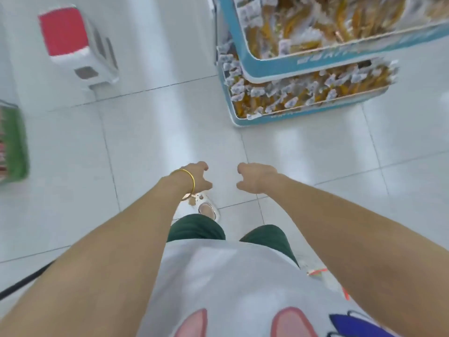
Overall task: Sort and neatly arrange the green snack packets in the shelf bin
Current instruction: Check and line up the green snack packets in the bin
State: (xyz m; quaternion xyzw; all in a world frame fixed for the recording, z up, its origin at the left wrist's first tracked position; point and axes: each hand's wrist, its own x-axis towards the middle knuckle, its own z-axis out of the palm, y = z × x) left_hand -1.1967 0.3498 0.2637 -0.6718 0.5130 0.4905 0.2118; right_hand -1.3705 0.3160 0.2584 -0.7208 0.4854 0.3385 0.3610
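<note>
fingers (203, 165) on left hand (195, 177) and right hand (256, 177) hang loosely curled, holding nothing; green shelf bin (15, 142) stands on the floor (170, 117), well apart leftward; best turn and step close first.

We look down at a white tiled floor (145, 142). Our left hand (197, 177), with a gold bangle (190, 180) on its wrist, and our right hand (255, 177) hang side by side above it, apart, fingers loosely curled and holding nothing. Ahead on the right stands a blue two-tier display stand (328, 62) full of yellow snack packets (303, 93). A red-topped white stool (63, 30) sits upper left. A blurred green container (15, 142) is cut off by the left edge.
</note>
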